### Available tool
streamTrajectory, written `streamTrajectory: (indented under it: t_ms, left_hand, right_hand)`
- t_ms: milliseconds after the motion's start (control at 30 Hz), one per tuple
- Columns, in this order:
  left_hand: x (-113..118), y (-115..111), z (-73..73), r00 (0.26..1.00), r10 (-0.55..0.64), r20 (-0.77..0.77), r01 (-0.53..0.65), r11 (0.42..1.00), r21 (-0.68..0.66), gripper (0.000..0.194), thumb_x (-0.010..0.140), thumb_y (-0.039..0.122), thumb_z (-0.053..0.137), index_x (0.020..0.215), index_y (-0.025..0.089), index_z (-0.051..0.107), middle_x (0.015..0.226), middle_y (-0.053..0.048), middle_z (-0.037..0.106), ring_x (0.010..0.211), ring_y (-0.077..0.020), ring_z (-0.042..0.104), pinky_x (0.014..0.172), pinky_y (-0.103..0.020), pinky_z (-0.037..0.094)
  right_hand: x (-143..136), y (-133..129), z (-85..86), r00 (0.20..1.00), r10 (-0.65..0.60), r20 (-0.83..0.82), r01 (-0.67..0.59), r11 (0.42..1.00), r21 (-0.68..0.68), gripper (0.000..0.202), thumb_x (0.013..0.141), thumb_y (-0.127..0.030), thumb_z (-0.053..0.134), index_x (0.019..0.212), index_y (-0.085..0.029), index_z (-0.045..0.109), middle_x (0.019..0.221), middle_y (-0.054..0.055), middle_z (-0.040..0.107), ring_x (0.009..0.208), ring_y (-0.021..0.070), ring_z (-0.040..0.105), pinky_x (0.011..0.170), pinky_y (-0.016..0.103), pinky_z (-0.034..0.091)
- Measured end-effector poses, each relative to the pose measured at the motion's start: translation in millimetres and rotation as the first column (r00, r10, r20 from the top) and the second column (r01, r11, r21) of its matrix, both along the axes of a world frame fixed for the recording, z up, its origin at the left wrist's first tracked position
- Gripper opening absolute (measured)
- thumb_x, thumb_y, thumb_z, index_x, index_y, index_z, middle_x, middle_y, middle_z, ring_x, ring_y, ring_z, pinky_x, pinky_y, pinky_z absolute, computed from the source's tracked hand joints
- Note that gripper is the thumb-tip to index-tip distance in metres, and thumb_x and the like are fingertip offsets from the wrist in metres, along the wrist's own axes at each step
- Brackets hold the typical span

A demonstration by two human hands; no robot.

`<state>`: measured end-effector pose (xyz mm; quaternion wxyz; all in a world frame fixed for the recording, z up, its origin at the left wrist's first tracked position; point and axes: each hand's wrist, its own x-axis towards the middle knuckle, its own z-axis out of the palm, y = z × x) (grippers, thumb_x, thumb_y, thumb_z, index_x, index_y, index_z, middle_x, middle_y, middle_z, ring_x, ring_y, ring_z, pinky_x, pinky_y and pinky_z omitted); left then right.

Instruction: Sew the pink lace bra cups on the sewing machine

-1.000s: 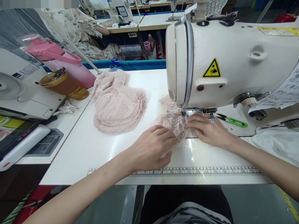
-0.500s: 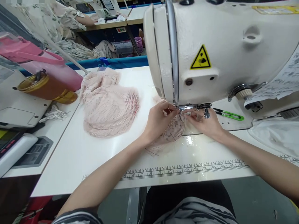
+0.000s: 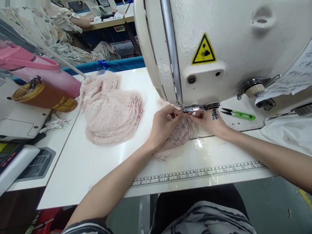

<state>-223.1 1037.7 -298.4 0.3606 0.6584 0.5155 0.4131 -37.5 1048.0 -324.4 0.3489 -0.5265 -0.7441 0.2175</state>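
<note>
Pink lace fabric lies under the front of a white sewing machine, at its metal needle parts. My left hand pinches the lace's upper edge, just left of those parts. From the right, my right hand closes its fingertips on the same edge, close to the left fingertips; the machine's spring parts partly cover it. A pile of pink lace pieces with reddish threads rests on the white table, left of my hands.
Green thread snips lie right of the needle area. A printed ruler runs along the front edge. At the left stand an amber cup and a pink bottle. A person's arm shows beyond, at another table.
My right hand has moved left, its fingertips now closer to the left hand's at the lace edge. The camera view has shifted, and the machine head looks larger.
</note>
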Motion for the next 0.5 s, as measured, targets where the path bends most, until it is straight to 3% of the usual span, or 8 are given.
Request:
streamTrajectory:
  t_ms: [167, 367, 500]
  left_hand:
    - [-1.3, -0.7, 1.1, 0.999, 0.017, -0.043, -0.016, 1.000, 0.026, 0.009, 0.078, 0.021, 0.072, 0.070, 0.019, 0.069, 0.073, 0.000, 0.065, 0.068, -0.0115, 0.055, 0.060, -0.023, 0.043]
    - [-1.1, 2.2, -1.2, 0.997, 0.029, -0.070, -0.026, 0.999, 0.042, 0.010, 0.078, 0.023, 0.071, 0.069, 0.018, 0.070, 0.071, 0.000, 0.064, 0.065, -0.0111, 0.054, 0.060, -0.023, 0.043]
    - [-1.6, 4.0, -2.6, 0.996, 0.032, -0.081, -0.029, 0.999, 0.037, 0.009, 0.078, 0.023, 0.071, 0.070, 0.018, 0.070, 0.070, 0.001, 0.064, 0.064, -0.0106, 0.053, 0.060, -0.023, 0.042]
  right_hand:
    - [-1.4, 2.7, -1.9, 0.999, -0.033, 0.001, 0.033, 0.999, -0.024, 0.037, 0.082, -0.036, 0.062, 0.052, -0.022, 0.046, 0.064, -0.001, 0.064, 0.066, 0.0158, 0.061, 0.061, 0.030, 0.046]
    - [-3.1, 3.4, -1.8, 0.993, -0.098, 0.067, 0.098, 0.995, 0.007, 0.045, 0.082, -0.038, 0.062, 0.050, -0.022, 0.037, 0.049, -0.004, 0.049, 0.053, 0.0132, 0.051, 0.058, 0.030, 0.042]
    - [-1.7, 7.0, -8.4, 0.993, -0.102, 0.067, 0.099, 0.994, 0.042, 0.040, 0.082, -0.039, 0.063, 0.053, -0.022, 0.041, 0.049, -0.004, 0.048, 0.053, 0.0137, 0.051, 0.056, 0.030, 0.040]
